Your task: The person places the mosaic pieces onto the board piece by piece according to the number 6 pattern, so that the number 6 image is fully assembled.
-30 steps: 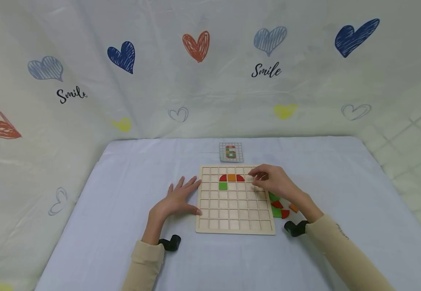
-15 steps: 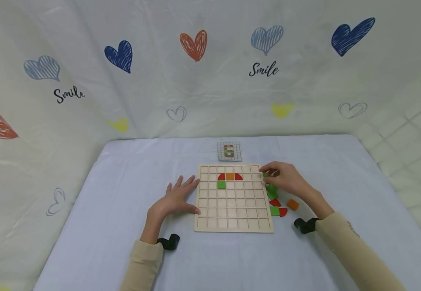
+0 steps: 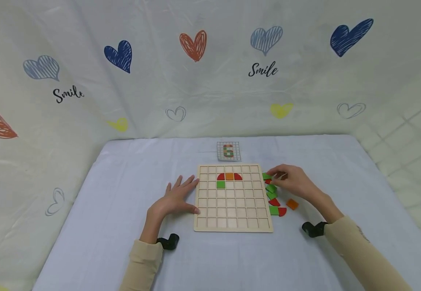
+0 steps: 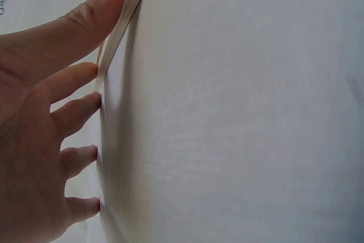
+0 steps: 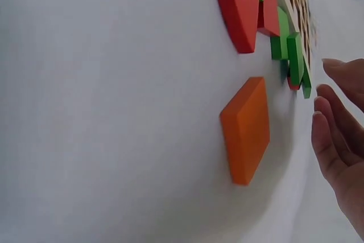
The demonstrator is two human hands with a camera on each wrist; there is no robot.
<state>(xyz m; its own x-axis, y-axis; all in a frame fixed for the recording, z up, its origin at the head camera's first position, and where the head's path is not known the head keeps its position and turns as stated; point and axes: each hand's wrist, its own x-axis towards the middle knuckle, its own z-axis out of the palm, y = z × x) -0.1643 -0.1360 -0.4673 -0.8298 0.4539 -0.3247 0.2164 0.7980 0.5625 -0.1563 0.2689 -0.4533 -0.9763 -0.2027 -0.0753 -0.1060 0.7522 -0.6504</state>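
Observation:
The left hand [image 3: 174, 202] rests with spread fingers along the left edge of the wooden grid board [image 3: 233, 230]. Its thumb touches the board's side [image 4: 128, 9] in the left wrist view, and the other fingertips rest on the white cloth or the edge. Set in the grid are two red quarter-round tiles, an orange square tile [image 3: 229, 176] and a green square tile [image 3: 221, 184]. Beyond the board's right edge, the right hand [image 3: 292, 182] hovers with fingertips beside a green tile [image 3: 266, 176]. In the right wrist view a gap shows between the thumb and fingers, with no tile visible there.
Loose green and red tiles [image 3: 274, 202] lie along the board's right side, some overlapping. An orange square tile [image 3: 292, 204] lies apart, nearer the right wrist. A pattern card [image 3: 228, 151] lies behind the board on the white cloth [image 3: 141, 161].
The right hand has moved from over the grid's upper right to the loose tiles beyond the board's right edge, uncovering more of them. The left hand stays at the board's left edge.

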